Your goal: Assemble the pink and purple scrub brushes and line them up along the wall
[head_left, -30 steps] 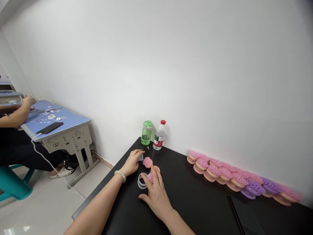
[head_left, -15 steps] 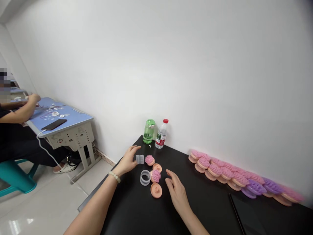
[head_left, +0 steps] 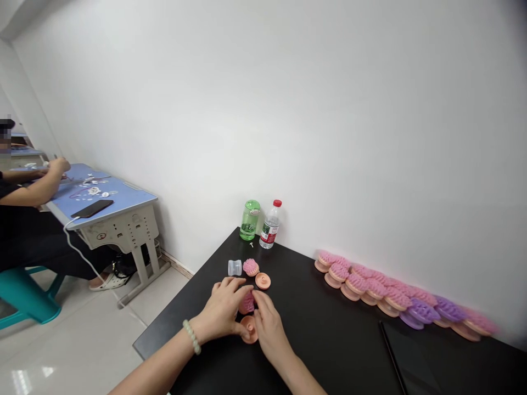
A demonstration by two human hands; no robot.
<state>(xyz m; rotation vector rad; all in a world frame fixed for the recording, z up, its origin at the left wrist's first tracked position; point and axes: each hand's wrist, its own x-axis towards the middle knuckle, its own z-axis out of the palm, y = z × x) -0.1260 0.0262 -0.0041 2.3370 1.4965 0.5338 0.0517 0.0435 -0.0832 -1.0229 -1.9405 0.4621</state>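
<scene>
My left hand (head_left: pixel 222 310) and my right hand (head_left: pixel 267 325) meet low on the black table (head_left: pixel 197 329), closed around a pink bristled massager head (head_left: pixel 247 303). Their fingers hide much of it. Just below my fingers lies a round peach base (head_left: pixel 249 331). Beyond my hands are a second peach disc (head_left: pixel 262 280), a pink bristled piece (head_left: pixel 251 266) and a clear plastic cup (head_left: pixel 234 267) on its side. The clear ring seen earlier does not show; it may be hidden by my hands.
A green bottle (head_left: pixel 250 220) and a water bottle (head_left: pixel 269 225) stand by the wall. Rows of pink and purple massagers (head_left: pixel 391 292) line the wall at right, above a dark tablet (head_left: pixel 405 359). A co-worker's hand (head_left: pixel 59 166) works at a blue desk (head_left: pixel 102 197) on the left.
My right hand has moved left and my left hand down, and they now meet around the pink head. The clear cup stays on the table, and the clear ring no longer shows.
</scene>
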